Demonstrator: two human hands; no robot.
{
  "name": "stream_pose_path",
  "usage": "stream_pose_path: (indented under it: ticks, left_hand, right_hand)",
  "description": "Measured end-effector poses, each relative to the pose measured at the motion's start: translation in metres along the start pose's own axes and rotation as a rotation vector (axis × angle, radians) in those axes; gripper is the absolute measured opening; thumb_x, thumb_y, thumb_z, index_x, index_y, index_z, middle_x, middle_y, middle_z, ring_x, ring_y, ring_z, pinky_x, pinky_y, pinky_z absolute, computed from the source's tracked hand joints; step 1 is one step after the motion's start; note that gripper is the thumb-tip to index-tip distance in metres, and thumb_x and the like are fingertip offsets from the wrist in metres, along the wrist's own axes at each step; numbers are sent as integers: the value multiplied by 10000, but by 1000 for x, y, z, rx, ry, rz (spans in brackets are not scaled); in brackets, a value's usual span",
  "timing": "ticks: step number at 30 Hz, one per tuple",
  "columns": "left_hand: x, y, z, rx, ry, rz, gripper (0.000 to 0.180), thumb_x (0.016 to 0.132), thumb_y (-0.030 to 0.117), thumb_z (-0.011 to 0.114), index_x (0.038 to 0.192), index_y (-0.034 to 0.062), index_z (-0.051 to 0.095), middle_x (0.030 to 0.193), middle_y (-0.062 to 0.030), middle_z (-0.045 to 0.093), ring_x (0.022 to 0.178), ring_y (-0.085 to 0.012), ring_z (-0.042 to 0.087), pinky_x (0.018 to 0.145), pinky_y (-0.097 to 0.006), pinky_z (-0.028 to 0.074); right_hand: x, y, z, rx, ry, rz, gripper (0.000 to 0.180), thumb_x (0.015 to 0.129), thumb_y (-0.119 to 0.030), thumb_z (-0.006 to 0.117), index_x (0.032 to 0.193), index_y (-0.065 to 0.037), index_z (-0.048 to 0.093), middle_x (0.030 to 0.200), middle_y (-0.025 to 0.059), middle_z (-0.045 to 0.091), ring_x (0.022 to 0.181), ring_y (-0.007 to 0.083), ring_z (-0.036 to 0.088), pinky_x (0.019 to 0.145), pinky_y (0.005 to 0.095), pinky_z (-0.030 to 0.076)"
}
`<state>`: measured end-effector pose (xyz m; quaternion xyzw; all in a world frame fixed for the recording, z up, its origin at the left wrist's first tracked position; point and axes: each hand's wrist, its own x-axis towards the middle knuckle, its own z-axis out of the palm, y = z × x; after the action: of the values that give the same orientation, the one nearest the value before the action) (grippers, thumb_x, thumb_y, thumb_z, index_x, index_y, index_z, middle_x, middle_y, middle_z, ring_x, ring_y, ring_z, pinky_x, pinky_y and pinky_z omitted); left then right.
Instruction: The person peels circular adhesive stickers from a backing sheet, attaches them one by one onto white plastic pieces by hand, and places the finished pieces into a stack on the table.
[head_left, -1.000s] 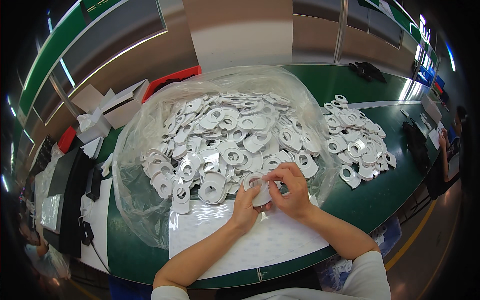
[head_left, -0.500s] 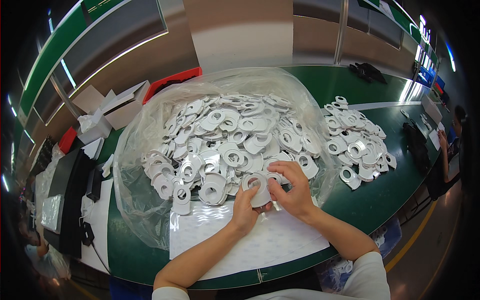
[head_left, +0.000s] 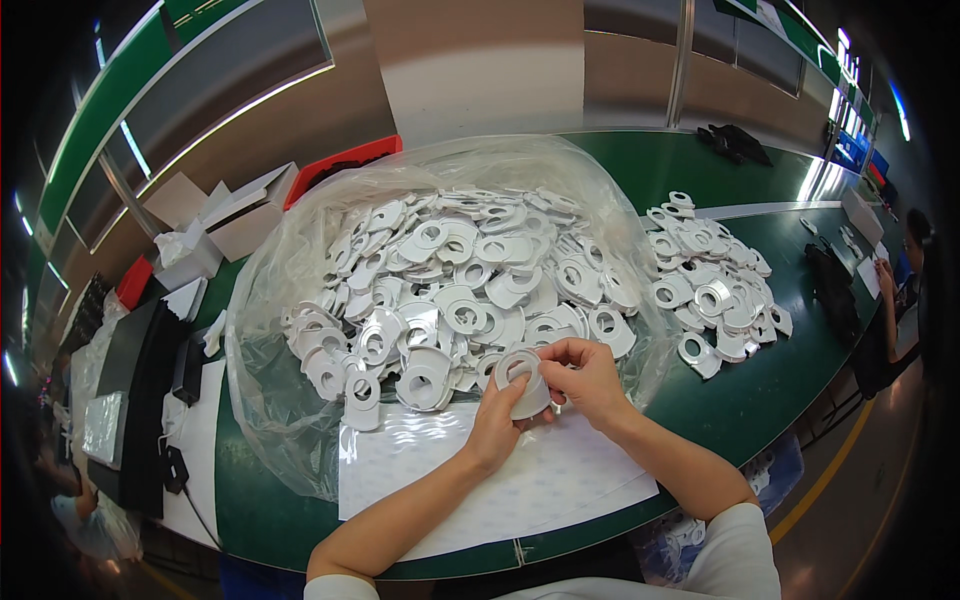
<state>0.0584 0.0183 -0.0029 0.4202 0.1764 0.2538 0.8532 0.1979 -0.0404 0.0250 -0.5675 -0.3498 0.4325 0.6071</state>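
A white plastic part with a round hole (head_left: pixel 530 402) is held up over the near edge of a big heap. My left hand (head_left: pixel 494 428) grips it from the left, thumb at the hole and fingers underneath. My right hand (head_left: pixel 592 388) closes on its upper right rim, thumb and forefinger pinched together there. Just beyond both hands, a heap of similar white parts (head_left: pixel 462 312) lies in an opened clear plastic bag (head_left: pixel 285 425). Whether a thin piece sits between my right fingertips is too small to tell.
A smaller pile of white parts (head_left: pixel 715 297) lies to the right on the green table (head_left: pixel 770 395). White sheets (head_left: pixel 420 495) lie under my forearms. White boxes (head_left: pixel 250 215) and a red tray (head_left: pixel 345 165) stand at back left. Another person (head_left: pixel 905 300) sits at far right.
My right hand has come down a little, and its fingers have closed in on the rim. The held part has tilted and shifted slightly to the right.
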Motion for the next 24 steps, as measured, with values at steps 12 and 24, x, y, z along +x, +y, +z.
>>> stream_pose_path:
  ticks: [12,24]
  left_hand:
    - [2,-4,2,219,-43,36,682,866,77,627,1419,130,232,1053,-38,564,845,-86,546,655,-217,449]
    - [5,2,9,469,-120,58,775,790,46,680,1414,69,221,1188,-95,519,1092,-175,528,918,-277,432]
  right_hand:
    - [1,2,0,-51,93,16,151,769,-133,663,790,10,617,706,35,618,535,50,526,467,195,421]
    - [-5,-9,3,-897,281,-365,396,635,-336,788,606,-51,515,550,38,552,466,119,526,448,270,420]
